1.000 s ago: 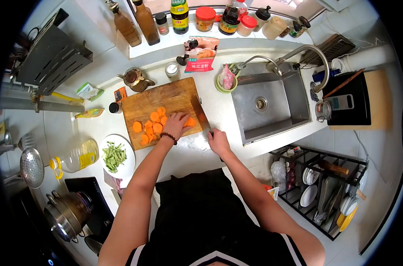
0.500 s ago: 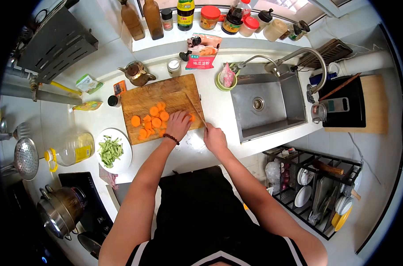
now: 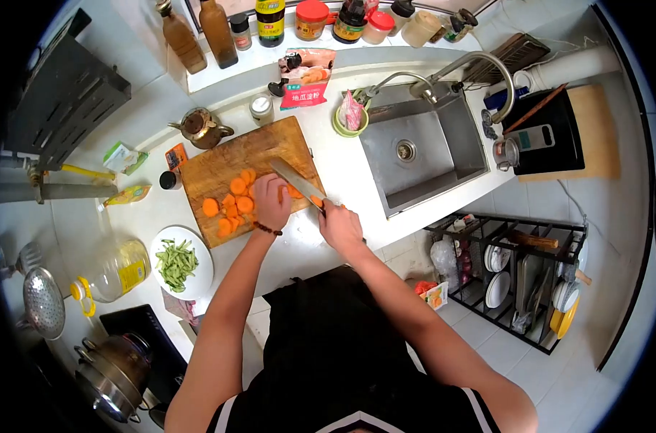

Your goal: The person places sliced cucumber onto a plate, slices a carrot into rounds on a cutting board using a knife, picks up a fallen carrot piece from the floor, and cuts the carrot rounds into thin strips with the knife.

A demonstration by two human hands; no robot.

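My right hand (image 3: 341, 225) grips the handle of a kitchen knife (image 3: 292, 176). The blade's flat side faces up, and an orange carrot slice (image 3: 316, 202) clings to it near the handle. My left hand (image 3: 272, 206), with a beaded bracelet at the wrist, rests over the front right of the wooden cutting board (image 3: 220, 169). Its fingers are bent down around a piece of carrot (image 3: 292, 192) that is mostly hidden by them and the blade. Several round carrot slices (image 3: 238, 186) lie to the left of that hand.
A white plate (image 3: 206, 254) of cut green strips stands left of the board, beside an oil jug (image 3: 119, 270). Behind the board are a small teapot (image 3: 200, 128), a lidded jar (image 3: 261, 108) and a pink starch bag (image 3: 308, 78). The sink (image 3: 443, 184) is to the right.
The knife has turned from edge-on to showing its broad blade, with a carrot slice now visible on it. My left hand shifts slightly left from the carrot. The whole view has swung.
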